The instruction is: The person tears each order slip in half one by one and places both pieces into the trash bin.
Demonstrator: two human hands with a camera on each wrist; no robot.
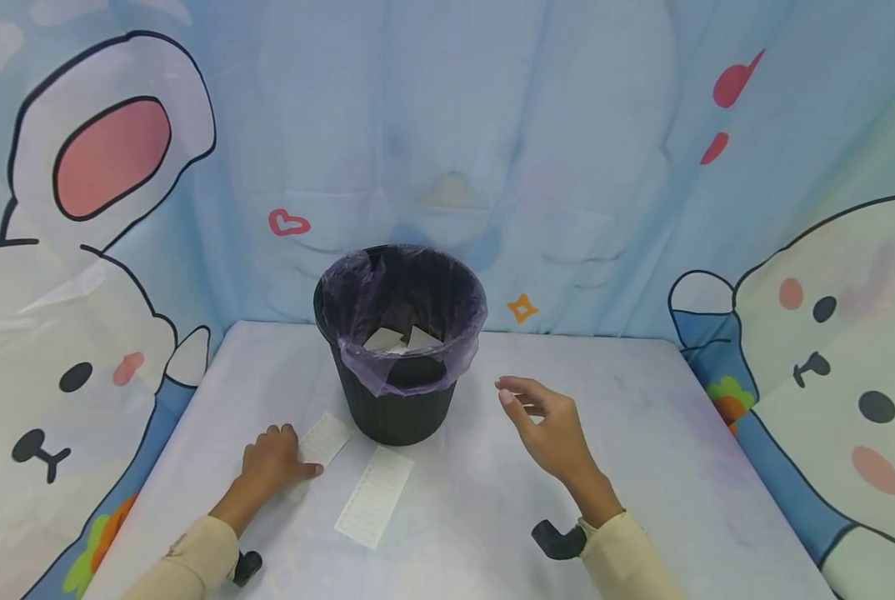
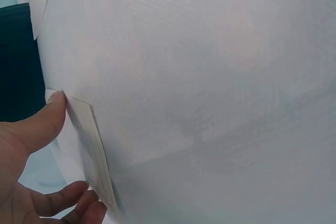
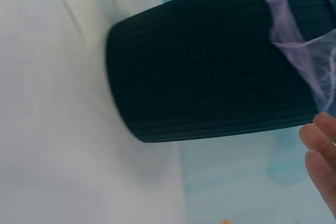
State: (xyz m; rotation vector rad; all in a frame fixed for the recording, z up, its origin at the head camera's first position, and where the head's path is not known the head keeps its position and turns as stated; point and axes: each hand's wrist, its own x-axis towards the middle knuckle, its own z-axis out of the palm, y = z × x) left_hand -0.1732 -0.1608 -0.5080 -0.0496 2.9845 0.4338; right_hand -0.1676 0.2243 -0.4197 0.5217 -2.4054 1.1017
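My left hand (image 1: 271,462) is at a printed white paper slip (image 1: 325,439), left of the black bin (image 1: 398,412). In the left wrist view, its thumb is at one end of the slip (image 2: 94,150) and its curled fingertips at the other; part of the slip is hidden by the hand in the head view. A second printed slip (image 1: 376,497) lies flat in front of the bin. My right hand (image 1: 548,425), fingers loosely bent around nothing, hovers right of the bin. In the right wrist view its fingertips (image 3: 320,166) show near the bin's purple liner (image 3: 294,51).
The bin stands upright toward the back of the white-covered table (image 1: 507,517). Its purple plastic liner (image 1: 458,358) folds over the rim, and several pale paper pieces (image 1: 383,339) lie inside. A blue cartoon-printed curtain (image 1: 567,167) hangs behind and at both sides.
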